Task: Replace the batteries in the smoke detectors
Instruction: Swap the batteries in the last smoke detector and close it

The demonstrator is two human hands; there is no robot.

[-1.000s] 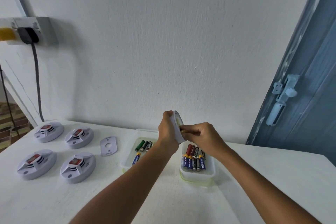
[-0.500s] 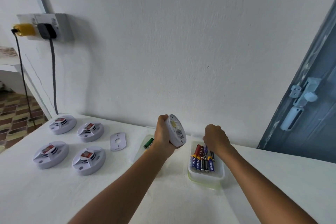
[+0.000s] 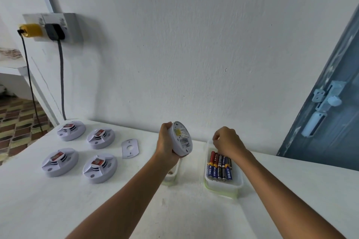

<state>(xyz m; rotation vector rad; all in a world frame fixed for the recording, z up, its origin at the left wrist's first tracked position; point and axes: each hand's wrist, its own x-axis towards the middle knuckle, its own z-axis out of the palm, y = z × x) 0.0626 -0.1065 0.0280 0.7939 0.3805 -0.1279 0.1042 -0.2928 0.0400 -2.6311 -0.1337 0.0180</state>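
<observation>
My left hand [image 3: 165, 142] grips a white round smoke detector [image 3: 181, 138], raised above the table with its back and open battery bay turned to the right. My right hand [image 3: 226, 141] hovers over the far end of the right battery tray [image 3: 223, 185], fingers curled in a pinch on what looks like a small battery, mostly hidden. Several batteries [image 3: 219, 167] lie side by side in that tray. A second tray [image 3: 172, 176] sits mostly behind my left forearm. Several more smoke detectors [image 3: 100, 168] stand at the left of the table.
A loose white cover plate [image 3: 129, 148] lies between the detectors and the trays. A wall socket [image 3: 52, 27] with two plugs and hanging cables is at upper left. A blue door [image 3: 328, 114] with a latch stands at the right. The table's left edge drops to a tiled floor.
My right hand has left the detector's back and moved right over the battery tray. My left hand still holds the detector, now turned so its back shows more.
</observation>
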